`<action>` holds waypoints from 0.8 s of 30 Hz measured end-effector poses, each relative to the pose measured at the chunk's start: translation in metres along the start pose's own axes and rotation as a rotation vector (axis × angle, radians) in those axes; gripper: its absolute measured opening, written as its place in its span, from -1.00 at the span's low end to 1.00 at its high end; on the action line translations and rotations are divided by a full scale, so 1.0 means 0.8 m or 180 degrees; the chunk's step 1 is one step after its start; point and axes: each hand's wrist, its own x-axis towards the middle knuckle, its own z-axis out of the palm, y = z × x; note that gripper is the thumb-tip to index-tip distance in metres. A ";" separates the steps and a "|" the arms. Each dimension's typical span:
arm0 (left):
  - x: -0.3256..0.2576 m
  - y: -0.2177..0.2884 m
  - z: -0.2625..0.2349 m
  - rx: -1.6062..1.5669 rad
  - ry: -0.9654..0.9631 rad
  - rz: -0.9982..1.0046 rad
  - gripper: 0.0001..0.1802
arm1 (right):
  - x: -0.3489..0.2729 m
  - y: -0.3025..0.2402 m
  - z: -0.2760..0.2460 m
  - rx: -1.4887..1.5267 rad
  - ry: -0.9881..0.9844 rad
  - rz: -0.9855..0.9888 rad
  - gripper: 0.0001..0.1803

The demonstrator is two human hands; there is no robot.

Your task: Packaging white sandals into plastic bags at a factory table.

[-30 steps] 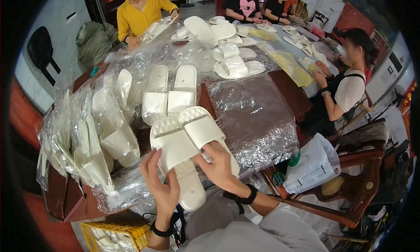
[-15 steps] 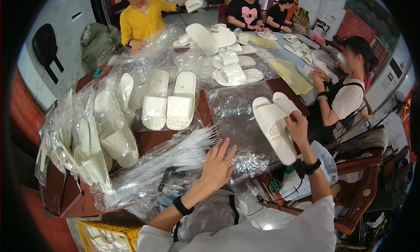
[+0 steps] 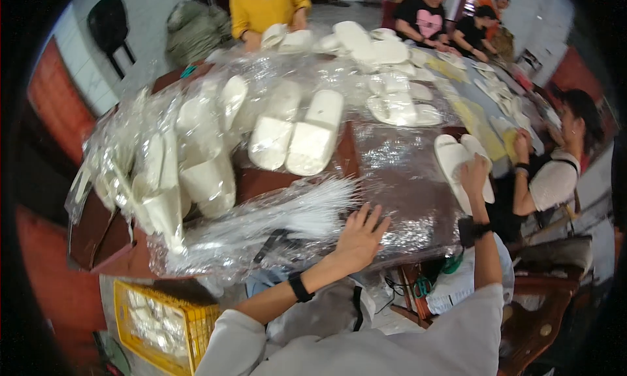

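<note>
- Here's the right hand [image 3: 475,173], right of centre in the frame, fingers bent over a pair of white open-toed slippers with broad smooth straps [image 3: 452,160], and the grip looks closed around the strap area
- The pair sits side by side, toes pointing to the top of the frame, close to the right edge of the dark reddish-brown table [image 3: 261,187]
- Over to the left hand [image 3: 361,235], just below centre: fingers spread, nothing pinched, tips beside the glossy clear plastic sheeting [image 3: 411,229] and near a fanned bundle of thin white strips [image 3: 320,206]
- On handling, these slippers look light to me, probably moulded foam or rubber, springy in the sole and hardly fragile
- Best hold, I'd say: both straps together, or the two inner sole edges squeezed as one; the smooth surface might slide a little, and a loose grip could let one slipper swing away
- Now the hard parts: motion blur softens that right hand, its thumb and fingertips can't be made out, and it covers part of the nearer slipper
- Whether the soles rest on the table or hang just above it, I cannot tell; same for the left palm and the sheeting
- Up top, the co-worker in a yellow top [image 3: 268,14] is cut off by the frame's upper edge
</note>
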 end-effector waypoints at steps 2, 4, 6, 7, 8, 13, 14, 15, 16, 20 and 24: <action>-0.003 -0.002 -0.001 -0.0001 0.0020 -0.0128 -0.30 | -0.033 -0.086 -0.029 0.0399 -0.0065 -0.0363 -0.43; -0.007 -0.001 0.000 -0.0004 0.0046 -0.0233 -0.30 | -0.069 -0.160 -0.053 0.0793 -0.0584 -0.0593 -0.40; -0.005 0.006 0.003 -0.0225 0.0187 -0.0071 -0.30 | -0.105 -0.197 -0.062 0.0880 -0.1102 -0.0774 -0.36; -0.010 0.007 -0.005 -0.0202 0.0190 -0.0178 -0.30 | -0.117 -0.216 -0.059 0.0735 -0.1261 -0.0892 -0.35; -0.017 0.010 -0.014 -0.0350 0.0291 -0.0082 -0.30 | -0.123 -0.239 -0.060 0.0727 -0.1563 -0.0867 -0.34; -0.076 0.003 -0.090 -0.0563 0.0638 -0.0165 -0.30 | -0.134 -0.287 -0.040 0.0094 -0.1903 -0.1147 -0.35; -0.093 -0.007 -0.100 -0.0547 0.0679 -0.0312 -0.26 | -0.134 -0.289 -0.037 0.0017 -0.1907 -0.1112 -0.35; -0.112 -0.018 -0.113 -0.0522 0.0706 -0.0376 -0.26 | -0.134 -0.294 -0.035 -0.0065 -0.1903 -0.1080 -0.34; -0.131 -0.028 -0.126 -0.0394 0.0750 -0.0676 -0.24 | -0.134 -0.304 -0.041 0.0228 -0.1883 -0.1007 -0.33; -0.192 -0.063 -0.142 0.0052 0.0932 -0.1406 -0.19 | -0.159 -0.351 -0.065 0.0979 -0.1805 -0.1611 -0.29; -0.228 -0.096 -0.111 0.0354 0.0904 -0.1424 -0.23 | -0.195 -0.395 -0.055 0.0872 -0.2231 -0.1969 -0.26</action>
